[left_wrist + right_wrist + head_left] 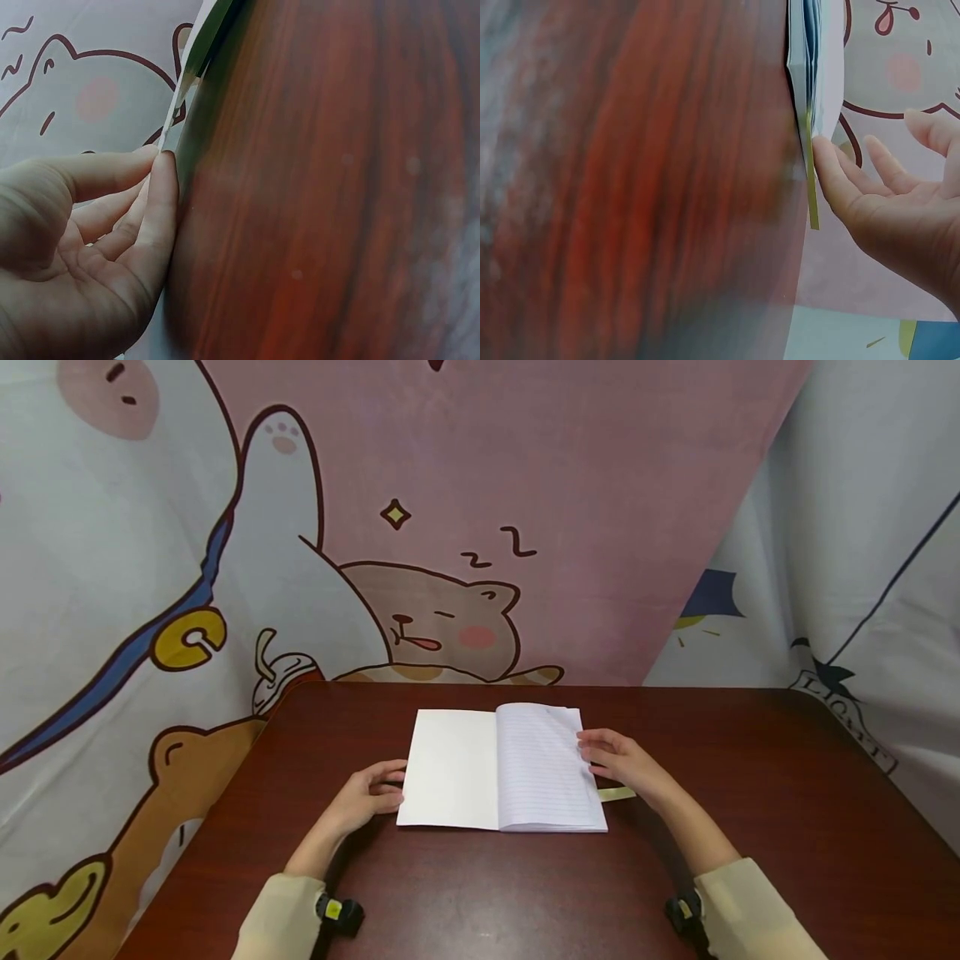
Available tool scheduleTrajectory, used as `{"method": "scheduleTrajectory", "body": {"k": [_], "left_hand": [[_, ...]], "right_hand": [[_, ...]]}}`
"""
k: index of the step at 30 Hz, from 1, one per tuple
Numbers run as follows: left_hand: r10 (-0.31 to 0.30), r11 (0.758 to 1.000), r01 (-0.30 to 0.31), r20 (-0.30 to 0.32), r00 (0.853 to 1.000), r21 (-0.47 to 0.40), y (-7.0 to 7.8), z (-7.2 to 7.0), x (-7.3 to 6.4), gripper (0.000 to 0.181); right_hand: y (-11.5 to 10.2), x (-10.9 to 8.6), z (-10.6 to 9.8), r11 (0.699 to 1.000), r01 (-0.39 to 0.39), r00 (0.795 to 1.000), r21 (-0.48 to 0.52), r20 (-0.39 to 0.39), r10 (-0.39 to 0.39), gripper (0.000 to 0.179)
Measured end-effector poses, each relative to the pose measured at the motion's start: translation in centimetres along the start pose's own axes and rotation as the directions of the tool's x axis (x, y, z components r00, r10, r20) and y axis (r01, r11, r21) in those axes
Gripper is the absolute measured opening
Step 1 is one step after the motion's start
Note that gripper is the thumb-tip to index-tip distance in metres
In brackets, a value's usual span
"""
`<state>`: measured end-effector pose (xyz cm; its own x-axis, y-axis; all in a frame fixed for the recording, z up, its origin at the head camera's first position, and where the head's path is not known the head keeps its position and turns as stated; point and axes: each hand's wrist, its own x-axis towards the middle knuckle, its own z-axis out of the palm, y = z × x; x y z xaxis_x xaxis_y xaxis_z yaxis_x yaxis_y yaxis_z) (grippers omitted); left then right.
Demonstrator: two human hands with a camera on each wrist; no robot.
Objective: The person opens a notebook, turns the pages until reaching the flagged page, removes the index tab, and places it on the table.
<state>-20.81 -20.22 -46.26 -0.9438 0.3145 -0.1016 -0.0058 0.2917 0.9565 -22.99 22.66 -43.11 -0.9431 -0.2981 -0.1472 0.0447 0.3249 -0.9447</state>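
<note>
An open notebook [551, 768] lies on the table, a blank white leaf [453, 768] on its left side and lined pages on its right. At its left edge my left hand [360, 797] pinches the cover between thumb and fingers, as the left wrist view shows at the cover's thin edge [171, 112]. My right hand [626, 767] is by the right edge. In the right wrist view, a fingertip of that hand [900, 202] touches the side of the page stack [814, 67], its thumb apart. A yellow-green ribbon [617, 793] sticks out beneath the pages.
The notebook rests on a dark reddish-brown wooden table [495, 893]. Behind the table hangs a cloth [600, 527] printed with cartoon animals. Each wrist wears a small black camera, such as the left one [341, 914].
</note>
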Motion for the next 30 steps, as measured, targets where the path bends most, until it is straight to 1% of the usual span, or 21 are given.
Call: {"method": "scheduleTrajectory", "body": {"k": [7, 18, 24, 30], "left_hand": [[-0.002, 1.000, 0.002, 0.007, 1.000, -0.019, -0.36, -0.10, 0.11, 0.055], [0.003, 1.000, -0.003, 0.020, 1.000, -0.002, -0.46, -0.09, 0.13, 0.055], [0.005, 1.000, -0.005, 0.017, 1.000, 0.004, -0.41, -0.01, 0.10, 0.055], [-0.002, 1.000, 0.002, 0.018, 1.000, 0.008, -0.37, -0.07, 0.10, 0.055]], "right_hand": [[0.00, 0.03, -0.02, 0.999, -0.011, 1.000, 0.032, 0.008, 0.011, 0.050], [-0.23, 0.20, 0.17, 0.997, -0.035, 0.999, 0.075, 0.026, 0.033, 0.053], [-0.35, 0.29, 0.37, 0.995, -0.040, 0.999, 0.090, -0.006, 0.041, 0.053], [-0.43, 0.22, 0.51, 0.997, -0.042, 0.998, 0.071, -0.051, 0.046, 0.052]]}}
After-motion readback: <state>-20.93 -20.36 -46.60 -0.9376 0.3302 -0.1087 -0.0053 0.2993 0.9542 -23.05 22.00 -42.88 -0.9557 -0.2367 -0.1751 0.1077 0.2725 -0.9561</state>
